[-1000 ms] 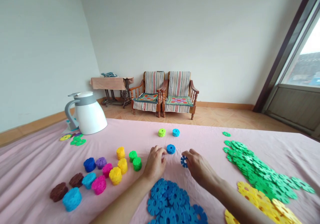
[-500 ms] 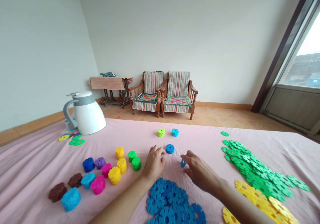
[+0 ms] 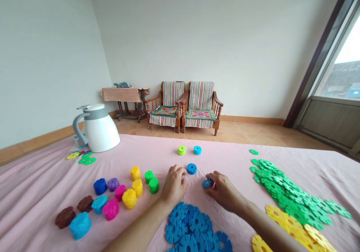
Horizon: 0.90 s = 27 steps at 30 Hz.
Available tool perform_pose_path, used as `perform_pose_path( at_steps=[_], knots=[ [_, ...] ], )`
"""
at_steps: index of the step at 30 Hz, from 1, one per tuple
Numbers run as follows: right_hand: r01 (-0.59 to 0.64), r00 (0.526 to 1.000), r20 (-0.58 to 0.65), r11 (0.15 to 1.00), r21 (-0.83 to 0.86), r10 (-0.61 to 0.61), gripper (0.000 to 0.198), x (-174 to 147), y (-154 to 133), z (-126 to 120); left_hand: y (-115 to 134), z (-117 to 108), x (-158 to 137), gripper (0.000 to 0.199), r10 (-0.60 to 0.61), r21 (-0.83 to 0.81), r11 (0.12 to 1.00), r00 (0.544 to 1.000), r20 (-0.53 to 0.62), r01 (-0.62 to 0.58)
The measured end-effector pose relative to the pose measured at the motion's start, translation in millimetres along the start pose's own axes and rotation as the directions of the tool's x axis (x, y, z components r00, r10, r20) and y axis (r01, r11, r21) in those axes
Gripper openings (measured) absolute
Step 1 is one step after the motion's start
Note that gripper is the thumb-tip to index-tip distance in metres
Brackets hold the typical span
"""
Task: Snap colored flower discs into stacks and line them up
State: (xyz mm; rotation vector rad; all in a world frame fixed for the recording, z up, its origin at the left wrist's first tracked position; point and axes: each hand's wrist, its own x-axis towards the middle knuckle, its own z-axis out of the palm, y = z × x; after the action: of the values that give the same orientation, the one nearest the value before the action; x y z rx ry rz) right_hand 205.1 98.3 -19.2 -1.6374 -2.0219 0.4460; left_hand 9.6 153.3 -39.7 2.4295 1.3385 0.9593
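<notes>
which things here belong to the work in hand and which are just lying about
Likely in the work:
blue disc in right hand
blue stack near left hand
loose blue pile
green discs
yellow discs

Likely lying about:
white jug
armchairs
draped table

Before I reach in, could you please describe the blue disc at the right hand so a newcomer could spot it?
On the pink cloth, look just beyond the blue heap to the right hand. The blue disc is at its fingertips; unlike the small blue stack to its left, it is visibly held.
</notes>
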Motion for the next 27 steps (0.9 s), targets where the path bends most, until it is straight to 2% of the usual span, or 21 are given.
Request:
perform_pose_path(
  at_steps=[8,16,19,22,27],
  knots=[
    [-0.015,1.000,-0.012,0.999,0.039,0.015,0.032,1,2,2,0,-1,0,0.024,-0.004,0.000,1.000,1.000,0.003,0.004],
    [-0.034,0.999,-0.015,0.999,0.036,0.035,0.024,5,5,6,0,0,-1,0.025,0.006,-0.007,1.000,1.000,-0.009,-0.006],
    [-0.032,0.996,-0.079,0.998,0.061,0.037,0.026,16,4,6,1,-1,0,0.029,-0.002,-0.016,1.000,1.000,0.003,0.002],
    [-0.035,0.986,-0.154,0.985,0.167,0.061,0.031,34,2,9,2,-2,0,0.034,-0.009,-0.018,1.000,1.000,0.017,0.010],
    [-0.084,0.967,-0.208,0.958,0.274,0.144,0.035,60,-2,27,4,-4,0,0.033,-0.021,0.003,1.000,0.999,0.034,0.021]
  ],
)
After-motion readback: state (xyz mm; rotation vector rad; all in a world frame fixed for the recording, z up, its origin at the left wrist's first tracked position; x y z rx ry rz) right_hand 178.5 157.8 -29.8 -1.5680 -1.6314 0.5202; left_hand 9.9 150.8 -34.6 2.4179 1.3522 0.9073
